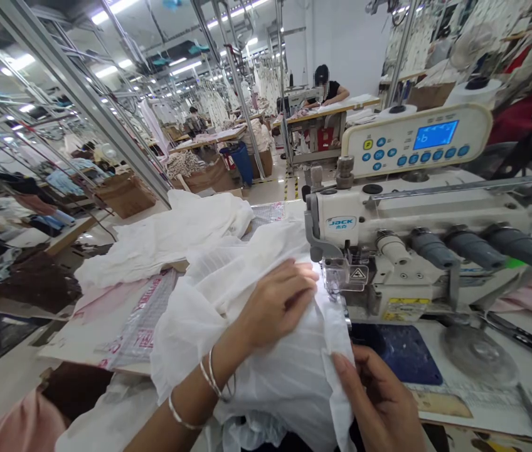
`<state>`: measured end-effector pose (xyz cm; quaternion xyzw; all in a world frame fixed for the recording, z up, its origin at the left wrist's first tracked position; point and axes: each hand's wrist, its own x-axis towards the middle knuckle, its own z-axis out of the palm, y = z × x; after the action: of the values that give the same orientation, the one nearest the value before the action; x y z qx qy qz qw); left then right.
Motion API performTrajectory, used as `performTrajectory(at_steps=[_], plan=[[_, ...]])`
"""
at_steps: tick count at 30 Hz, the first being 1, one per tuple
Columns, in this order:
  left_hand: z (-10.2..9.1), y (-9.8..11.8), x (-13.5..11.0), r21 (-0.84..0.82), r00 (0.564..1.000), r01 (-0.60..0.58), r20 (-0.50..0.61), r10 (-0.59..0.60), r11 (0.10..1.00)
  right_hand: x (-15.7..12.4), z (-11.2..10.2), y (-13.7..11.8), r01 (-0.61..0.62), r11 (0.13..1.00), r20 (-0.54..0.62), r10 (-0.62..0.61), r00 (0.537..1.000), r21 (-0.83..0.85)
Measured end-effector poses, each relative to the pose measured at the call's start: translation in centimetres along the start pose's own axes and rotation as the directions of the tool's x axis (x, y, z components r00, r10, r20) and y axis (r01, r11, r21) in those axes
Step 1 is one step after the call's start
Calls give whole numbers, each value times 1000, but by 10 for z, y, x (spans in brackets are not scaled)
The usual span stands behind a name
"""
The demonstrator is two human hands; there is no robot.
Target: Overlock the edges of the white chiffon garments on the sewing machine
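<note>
White, sheer fabric (275,370) is spread over the sewing table, and its right edge runs up under the presser area of an overlock sewing machine (341,220). My left hand (278,301) lies on the cloth just left of the needle guard, its fingers bent and pressed together on the fabric. What is under the fingertips is hidden. Lower down, my right hand (374,395) pinches the folded right edge of the same fabric between thumb and fingers. A lit spot shows at the needle, beside my left fingertips.
A pile of white cloth (167,232) lies at the table's far left. The control panel (419,138) stands above the machine. Tweezers or a similar dark tool (529,339) rest at right. Beyond, a co-worker (329,88) sits at another machine, near a blue bin (238,163).
</note>
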<state>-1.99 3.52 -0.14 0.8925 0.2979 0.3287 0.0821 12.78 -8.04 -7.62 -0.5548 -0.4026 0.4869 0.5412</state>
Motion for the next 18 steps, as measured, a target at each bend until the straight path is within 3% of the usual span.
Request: performTrajectory(at_steps=[4,6,9,13,18], plan=[[-5,16,-7,187,978,-162,-101,183,969,-7,0,0,-25,998,-11,25,1000,52],[-1,34,-15,255,970,-210,-67,234,944,-10,0,2,-34,996,-21,36,999,82],[7,48,-23,277,989,-138,-20,149,951,-11,0,4,-27,997,-22,28,999,75],[11,35,-17,180,998,-32,-51,42,983,-6,-1,4,6,1000,29,-7,1000,23],[11,38,-17,202,993,-42,-99,63,979,-3,0,2,34,999,30,-35,999,41]])
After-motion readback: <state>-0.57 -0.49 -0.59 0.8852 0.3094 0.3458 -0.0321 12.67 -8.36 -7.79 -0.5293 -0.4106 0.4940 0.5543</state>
